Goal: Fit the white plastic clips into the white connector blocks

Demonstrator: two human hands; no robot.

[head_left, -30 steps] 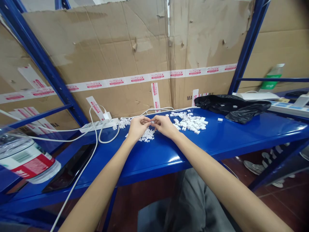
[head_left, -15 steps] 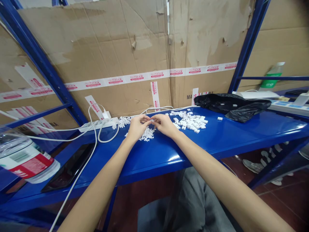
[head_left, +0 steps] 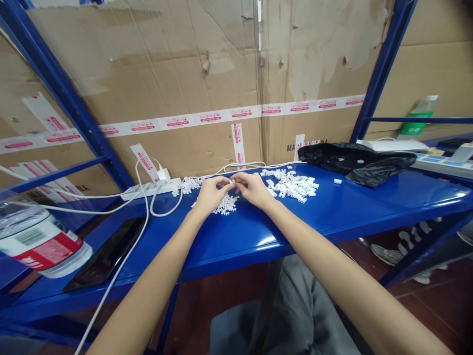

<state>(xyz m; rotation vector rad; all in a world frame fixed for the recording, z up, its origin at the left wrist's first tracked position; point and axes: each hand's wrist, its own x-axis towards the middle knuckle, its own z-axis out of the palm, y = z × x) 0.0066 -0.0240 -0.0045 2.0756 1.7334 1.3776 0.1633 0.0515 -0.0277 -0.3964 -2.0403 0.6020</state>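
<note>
My left hand (head_left: 213, 194) and my right hand (head_left: 253, 189) meet over the blue table, fingertips pinched together on a small white plastic piece (head_left: 232, 182). Most of that piece is hidden by the fingers, so its exact kind does not show. Just below the hands lies a pile of tiny white parts (head_left: 226, 204). To the right of my right hand spreads a heap of larger white block-like pieces (head_left: 293, 185). A smaller group of white pieces (head_left: 190, 185) sits beyond my left hand, beside the power strip.
A white power strip (head_left: 151, 189) with a plugged-in charger and looping cables is at the left. Nearer stand a large water bottle (head_left: 44, 241) and a dark tablet-like slab (head_left: 107, 254). A black plastic bag (head_left: 354, 160) lies at the right. Cardboard (head_left: 185, 64) walls the back.
Both hands stay at nearly the same place, with the fingers slightly shifted around the small white piece. The piles look unchanged.
</note>
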